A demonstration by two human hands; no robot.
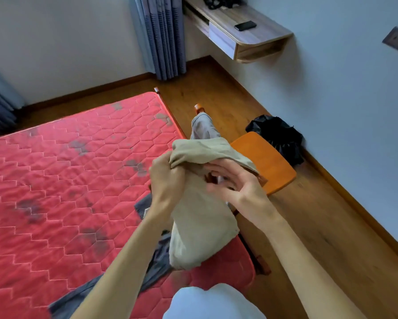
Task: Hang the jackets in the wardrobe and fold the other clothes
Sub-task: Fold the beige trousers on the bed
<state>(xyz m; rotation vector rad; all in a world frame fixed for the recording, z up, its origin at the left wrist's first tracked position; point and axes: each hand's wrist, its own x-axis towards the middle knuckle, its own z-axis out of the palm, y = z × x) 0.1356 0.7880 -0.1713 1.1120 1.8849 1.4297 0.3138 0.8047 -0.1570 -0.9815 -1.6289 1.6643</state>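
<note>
Beige cloth garment [200, 217]: held up over the corner of the red quilted mattress [62, 180] — top edge bunched in the left hand [166, 178], rest hanging below.
Left hand: clenched on the beige fabric.
Right hand [237, 183]: fingers spread, just beside the fabric — grip unclear.
Count: one beige garment, one grey garment [156, 261] lying on the mattress.
Writing: none legible.

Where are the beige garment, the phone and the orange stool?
beige garment [200, 226]: head view, on the hanging lower cloth below the hands.
phone [245, 25]: head view, middle of its dark face, on the wall shelf.
orange stool [268, 160]: head view, bare seat top.
</note>
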